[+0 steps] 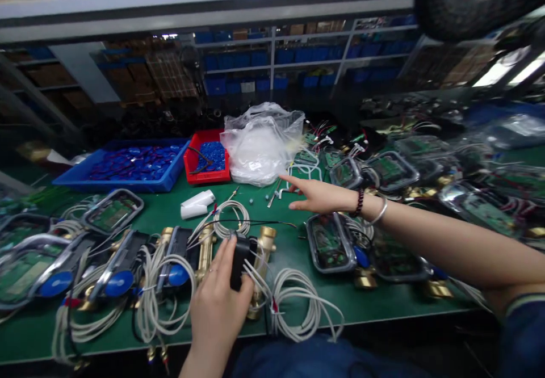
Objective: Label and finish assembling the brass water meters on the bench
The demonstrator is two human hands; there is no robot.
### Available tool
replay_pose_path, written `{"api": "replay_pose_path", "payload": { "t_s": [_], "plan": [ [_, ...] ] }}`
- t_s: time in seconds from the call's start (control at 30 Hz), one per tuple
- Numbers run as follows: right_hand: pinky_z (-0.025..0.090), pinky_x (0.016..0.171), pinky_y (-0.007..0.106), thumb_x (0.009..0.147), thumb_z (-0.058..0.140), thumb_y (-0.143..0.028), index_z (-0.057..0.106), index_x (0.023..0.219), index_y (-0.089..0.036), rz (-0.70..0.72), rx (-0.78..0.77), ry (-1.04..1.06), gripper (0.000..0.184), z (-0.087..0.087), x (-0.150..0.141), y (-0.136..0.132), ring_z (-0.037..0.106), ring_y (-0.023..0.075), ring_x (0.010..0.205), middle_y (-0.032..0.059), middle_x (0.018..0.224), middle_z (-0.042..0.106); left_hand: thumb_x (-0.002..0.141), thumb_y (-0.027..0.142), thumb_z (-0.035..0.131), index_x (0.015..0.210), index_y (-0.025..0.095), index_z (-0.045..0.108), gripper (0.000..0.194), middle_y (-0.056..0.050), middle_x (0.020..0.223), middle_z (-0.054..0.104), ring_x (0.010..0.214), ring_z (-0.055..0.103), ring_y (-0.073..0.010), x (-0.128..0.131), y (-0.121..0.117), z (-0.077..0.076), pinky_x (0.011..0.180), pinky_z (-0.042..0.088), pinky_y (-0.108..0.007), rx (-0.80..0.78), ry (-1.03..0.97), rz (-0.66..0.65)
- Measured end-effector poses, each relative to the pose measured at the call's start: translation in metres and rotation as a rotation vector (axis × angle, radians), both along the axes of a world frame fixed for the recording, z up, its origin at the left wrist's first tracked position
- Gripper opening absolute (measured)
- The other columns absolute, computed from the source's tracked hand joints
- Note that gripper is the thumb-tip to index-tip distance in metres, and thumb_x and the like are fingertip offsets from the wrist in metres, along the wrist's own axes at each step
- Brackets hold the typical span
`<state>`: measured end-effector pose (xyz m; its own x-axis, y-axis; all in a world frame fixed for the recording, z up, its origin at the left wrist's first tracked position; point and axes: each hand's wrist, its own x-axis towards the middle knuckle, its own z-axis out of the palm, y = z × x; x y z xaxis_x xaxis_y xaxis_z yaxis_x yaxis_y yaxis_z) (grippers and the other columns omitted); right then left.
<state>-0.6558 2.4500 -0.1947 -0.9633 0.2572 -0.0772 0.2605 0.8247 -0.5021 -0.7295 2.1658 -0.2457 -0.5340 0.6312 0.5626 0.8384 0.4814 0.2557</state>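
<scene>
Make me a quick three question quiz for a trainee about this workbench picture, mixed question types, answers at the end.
1. True or false: the left hand rests on a black housing mounted on a brass fitting.
2. Multiple choice: what lies just beyond the fingertips of the outstretched right hand? A) a clear plastic bag B) a hammer C) a cardboard box
3. Fill in: the red tray holds small ____ coloured parts.

Key: 1 true. 2 A. 3 blue.
</scene>
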Motion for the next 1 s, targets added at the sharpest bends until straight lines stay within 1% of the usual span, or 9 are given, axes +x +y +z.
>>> {"api": "replay_pose_path", "payload": {
  "t_s": [0.17, 0.33, 0.5, 0.57, 0.63, 0.73, 0.8, 0.9, 1.0],
  "plan": [
    [0.051, 0.081, 0.042, 0.072, 0.071, -0.033, 0.038, 0.141, -0.009, -0.170, -0.021, -0.094, 0.080, -0.012, 0.054, 0.019, 0.065, 0.0305, 0.088, 0.0175, 0.102, 0.067, 0.079, 0.019, 0.051, 0.127, 0.017, 0.054, 0.049, -0.013, 0.123, 0.062, 0.095, 0.068, -0.0294, -0.008, 0.038, 0.008, 0.072, 0.057, -0.040, -0.245, -0.161, 0.125],
    [0.052, 0.082, 0.033, 0.071, 0.067, -0.018, 0.045, 0.137, -0.014, -0.222, -0.182, -0.058, 0.069, -0.031, 0.058, 0.013, 0.065, 0.0219, 0.090, 0.0112, 0.108, 0.066, 0.078, 0.021, 0.052, 0.126, 0.021, 0.055, 0.048, -0.012, 0.125, 0.061, 0.098, 0.066, -0.0281, -0.017, 0.045, 0.003, 0.079, 0.055, -0.041, -0.248, -0.198, 0.146],
    [0.054, 0.074, 0.029, 0.070, 0.068, -0.013, 0.038, 0.140, -0.013, -0.278, -0.359, 0.013, 0.076, -0.037, 0.036, -0.005, 0.064, 0.0209, 0.094, 0.0166, 0.121, 0.059, 0.076, 0.019, 0.053, 0.125, 0.016, 0.056, 0.050, -0.015, 0.137, 0.049, 0.127, 0.046, -0.0313, -0.016, 0.040, 0.008, 0.102, 0.042, -0.049, -0.203, -0.188, -0.135],
    [0.055, 0.074, 0.029, 0.074, 0.065, -0.014, 0.034, 0.141, -0.010, -0.297, -0.419, 0.067, 0.074, -0.036, 0.029, -0.015, 0.062, 0.0224, 0.101, 0.0199, 0.126, 0.055, 0.078, 0.024, 0.052, 0.128, 0.015, 0.053, 0.050, -0.013, 0.135, 0.052, 0.127, 0.046, -0.0287, 0.001, 0.046, 0.018, 0.102, 0.043, -0.046, -0.176, -0.220, -0.264],
    [0.054, 0.083, 0.031, 0.077, 0.062, -0.015, 0.031, 0.142, -0.009, -0.317, -0.442, 0.151, 0.072, -0.031, 0.027, -0.027, 0.054, 0.0240, 0.115, 0.0205, 0.132, 0.049, 0.081, 0.030, 0.052, 0.132, 0.011, 0.047, 0.055, -0.015, 0.130, 0.057, 0.119, 0.054, -0.0270, 0.025, 0.060, 0.027, 0.098, 0.048, -0.042, -0.180, -0.279, -0.346],
    [0.043, 0.102, 0.038, 0.082, 0.056, -0.017, 0.025, 0.145, -0.014, -0.334, -0.426, 0.282, 0.071, -0.022, 0.041, -0.051, 0.038, 0.0234, 0.131, 0.0162, 0.142, 0.039, 0.074, 0.032, 0.062, 0.135, 0.002, 0.040, 0.072, -0.022, 0.128, 0.056, 0.116, 0.056, -0.0339, 0.057, 0.083, 0.028, 0.095, 0.051, -0.046, -0.193, -0.282, -0.327],
    [0.037, 0.107, 0.044, 0.088, 0.049, -0.022, 0.018, 0.148, -0.019, -0.313, -0.398, 0.348, 0.068, -0.018, 0.060, -0.071, 0.038, 0.0234, 0.131, 0.0134, 0.145, 0.035, 0.070, 0.026, 0.064, 0.139, 0.003, 0.033, 0.078, -0.023, 0.137, 0.047, 0.123, 0.049, -0.0364, 0.069, 0.091, 0.022, 0.098, 0.047, -0.049, -0.130, -0.206, -0.318],
    [0.040, 0.105, 0.047, 0.093, 0.039, -0.026, 0.007, 0.150, -0.024, -0.212, -0.270, 0.434, 0.065, -0.017, 0.092, -0.100, 0.037, 0.0238, 0.132, 0.0106, 0.149, 0.029, 0.073, 0.018, 0.061, 0.145, 0.011, 0.019, 0.083, -0.020, 0.144, 0.039, 0.131, 0.041, -0.0323, 0.071, 0.086, 0.010, 0.101, 0.046, -0.047, -0.011, -0.143, -0.367],
    [0.044, 0.103, 0.045, 0.093, 0.040, -0.025, 0.003, 0.150, -0.029, -0.070, -0.120, 0.475, 0.068, -0.018, 0.116, -0.116, 0.035, 0.0238, 0.133, 0.0065, 0.149, 0.028, 0.076, 0.014, 0.059, 0.145, 0.020, 0.017, 0.082, -0.016, 0.143, 0.041, 0.130, 0.043, -0.0273, 0.062, 0.069, 0.005, 0.101, 0.047, -0.043, 0.031, -0.189, -0.447]
  ]
}}
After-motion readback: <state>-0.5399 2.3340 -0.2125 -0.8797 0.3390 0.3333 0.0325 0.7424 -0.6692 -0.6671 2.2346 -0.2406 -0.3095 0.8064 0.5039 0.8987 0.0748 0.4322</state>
